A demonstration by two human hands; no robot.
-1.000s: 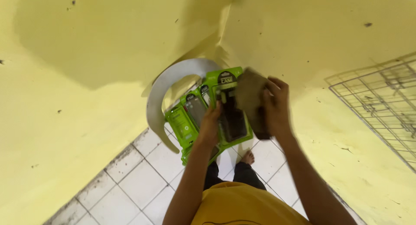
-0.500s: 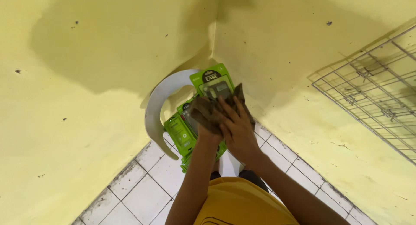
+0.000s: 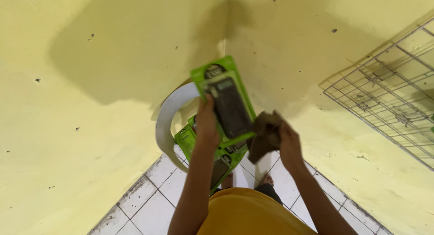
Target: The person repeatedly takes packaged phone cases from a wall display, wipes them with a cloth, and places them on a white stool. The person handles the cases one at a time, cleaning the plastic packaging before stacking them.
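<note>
On the far left is a yellow wall [image 3: 68, 126], and low down is a white tiled floor [image 3: 149, 208]. A white curved ring [image 3: 165, 126] leans in the corner where the two walls meet.

Next comes the left hand [image 3: 207, 124]. Its fingers are closed on the lower left edge of a green packet [image 3: 224, 101] with a dark flat thing inside it. The packet is lifted up and tilted, and most of it sticks out above the hand, in front of the corner. Below the hand, more green packets [image 3: 212, 158] sit in a pile by the ring, near the person's bare feet.

Just to the right of the lifted packet is a brown cloth [image 3: 263, 135]. It touches the packet's lower right edge. The right hand [image 3: 289, 144] has its fingers closed on the cloth, which bunches up and hangs out to the left of the hand.

Far to the right, a wire grid [image 3: 389, 94] leans on the other yellow wall.
</note>
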